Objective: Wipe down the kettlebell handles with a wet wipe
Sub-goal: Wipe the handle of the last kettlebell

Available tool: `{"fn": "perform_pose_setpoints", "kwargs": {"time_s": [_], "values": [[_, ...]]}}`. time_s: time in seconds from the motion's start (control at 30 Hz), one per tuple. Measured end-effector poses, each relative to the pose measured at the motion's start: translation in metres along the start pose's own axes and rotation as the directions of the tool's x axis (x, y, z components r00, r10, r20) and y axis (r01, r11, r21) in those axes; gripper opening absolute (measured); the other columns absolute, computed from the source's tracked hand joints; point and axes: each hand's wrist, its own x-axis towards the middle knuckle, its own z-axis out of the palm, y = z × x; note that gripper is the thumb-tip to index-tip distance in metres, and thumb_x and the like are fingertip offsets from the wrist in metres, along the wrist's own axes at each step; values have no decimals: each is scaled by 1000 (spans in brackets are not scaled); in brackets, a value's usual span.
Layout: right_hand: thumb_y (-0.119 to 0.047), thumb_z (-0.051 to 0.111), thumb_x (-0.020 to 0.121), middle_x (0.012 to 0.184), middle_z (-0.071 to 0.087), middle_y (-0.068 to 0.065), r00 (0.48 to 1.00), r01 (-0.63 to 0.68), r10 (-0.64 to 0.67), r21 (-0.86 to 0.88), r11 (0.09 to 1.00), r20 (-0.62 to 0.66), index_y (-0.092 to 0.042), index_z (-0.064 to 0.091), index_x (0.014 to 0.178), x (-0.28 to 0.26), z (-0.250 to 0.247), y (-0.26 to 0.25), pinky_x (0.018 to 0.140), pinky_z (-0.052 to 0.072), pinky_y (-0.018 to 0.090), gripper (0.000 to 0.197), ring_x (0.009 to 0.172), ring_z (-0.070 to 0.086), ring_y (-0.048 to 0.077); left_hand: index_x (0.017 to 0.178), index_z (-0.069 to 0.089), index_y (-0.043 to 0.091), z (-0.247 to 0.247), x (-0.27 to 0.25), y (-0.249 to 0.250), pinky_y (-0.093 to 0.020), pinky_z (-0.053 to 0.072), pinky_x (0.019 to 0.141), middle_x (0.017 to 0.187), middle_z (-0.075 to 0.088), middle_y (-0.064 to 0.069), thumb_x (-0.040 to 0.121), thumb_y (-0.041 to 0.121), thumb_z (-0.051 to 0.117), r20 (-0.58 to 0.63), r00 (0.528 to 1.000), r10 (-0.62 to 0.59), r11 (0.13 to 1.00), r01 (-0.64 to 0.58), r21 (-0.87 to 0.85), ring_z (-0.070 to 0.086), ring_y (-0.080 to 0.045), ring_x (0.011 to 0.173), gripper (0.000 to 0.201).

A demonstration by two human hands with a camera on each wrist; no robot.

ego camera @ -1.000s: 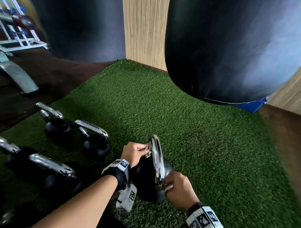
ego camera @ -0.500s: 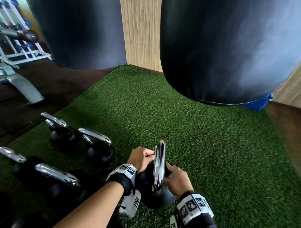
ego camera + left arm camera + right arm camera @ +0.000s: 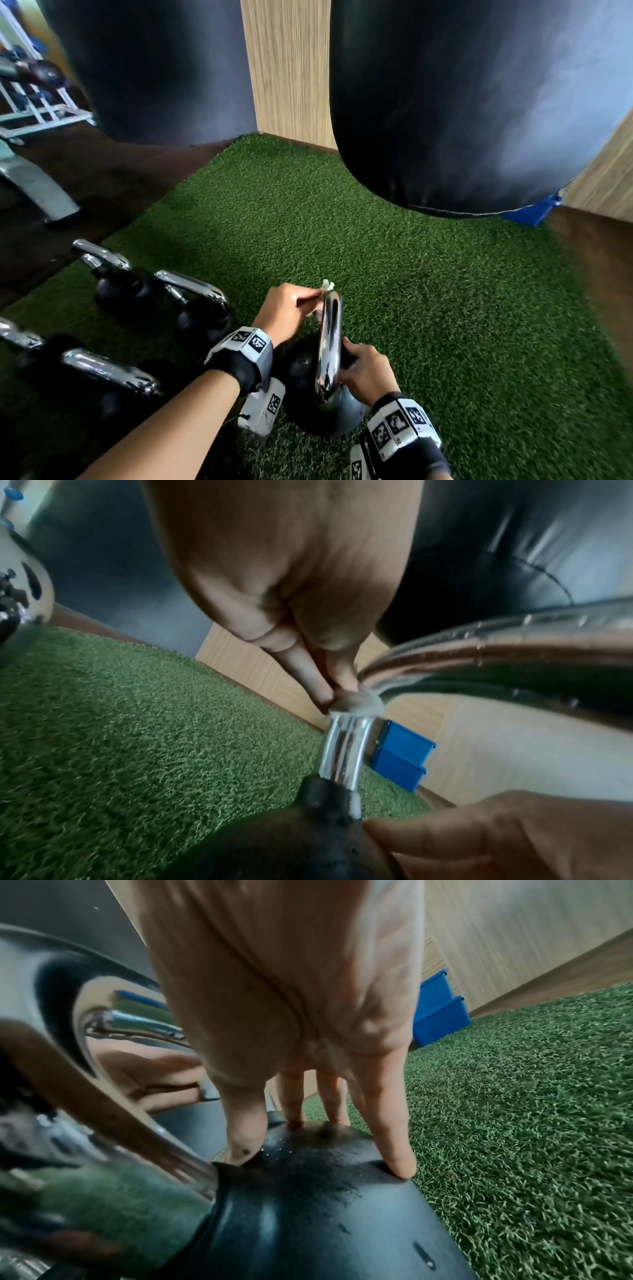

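Note:
A black kettlebell (image 3: 308,404) with a chrome handle (image 3: 330,342) stands on the green turf (image 3: 428,308) in front of me. My left hand (image 3: 313,301) pinches a small white wet wipe (image 3: 327,284) against the far bend of the handle. In the left wrist view its fingertips (image 3: 325,696) press the wipe (image 3: 368,706) on top of the chrome post (image 3: 342,748). My right hand (image 3: 356,363) rests on the right side of the ball. The right wrist view shows its fingers (image 3: 394,1137) straight, with their tips on the black ball (image 3: 308,1204).
Several more chrome-handled kettlebells (image 3: 191,294) (image 3: 102,257) (image 3: 109,371) stand to the left. Two black punching bags (image 3: 462,102) (image 3: 147,68) hang ahead, the right one low over the turf. Blue bins (image 3: 531,214) sit by the wooden wall (image 3: 287,68). A bench leg (image 3: 37,188) is far left.
My left hand has slid the wipe along the handle to its far bend. My right hand has shifted from the handle's near end onto the side of the ball.

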Motion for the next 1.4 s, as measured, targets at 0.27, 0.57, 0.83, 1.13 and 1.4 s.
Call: {"fn": "perform_pose_setpoints", "kwargs": {"time_s": [0.27, 0.57, 0.83, 1.13, 1.4], "values": [[-36, 80, 79, 108, 74, -7, 1000, 8, -8, 13, 1000, 16, -27, 66, 127, 2, 2, 3, 85, 53, 22, 50, 93, 68, 10, 114, 76, 15, -12, 4, 3, -21, 61, 78, 101, 80, 0, 92, 16, 74, 73, 996, -58, 989, 67, -133, 77, -8, 85, 23], [-39, 82, 74, 91, 72, -13, 1000, -4, 4, 30, 1000, -2, -31, 71, 116, 7, 5, 11, 76, 52, 22, 44, 82, 65, 7, 93, 79, 46, -28, -14, 2, -6, 50, 85, 97, 77, 22, 81, 42, 81, 158, 987, 5, 987, 20, -158, 72, 3, 96, 13], [-40, 83, 74, 98, 74, -9, 1000, -16, 17, 43, 999, -3, -30, 68, 118, 7, 7, 12, 77, 51, 24, 47, 92, 68, 13, 94, 82, 14, -29, -30, 9, -26, 62, 78, 98, 79, -13, 63, 34, 91, 387, 910, -147, 844, 320, -431, 77, -20, 90, 38], [-37, 85, 74, 84, 67, -15, 1000, -7, 9, 80, 997, -19, -26, 64, 128, 5, 7, 13, 82, 56, 29, 59, 84, 66, 10, 90, 81, 10, -35, -57, 19, -27, 63, 76, 95, 79, -15, 74, 14, 87, 533, 825, -188, 863, 398, -311, 77, -20, 86, 18], [-36, 84, 75, 88, 64, -13, 999, -25, 27, 99, 995, -18, -25, 60, 137, 2, 4, 9, 82, 53, 24, 67, 87, 64, 10, 81, 81, 22, -23, -77, 6, -26, 62, 72, 87, 80, -2, 70, 16, 93, 587, 786, -193, 943, 314, -111, 77, -13, 81, 17]]}}
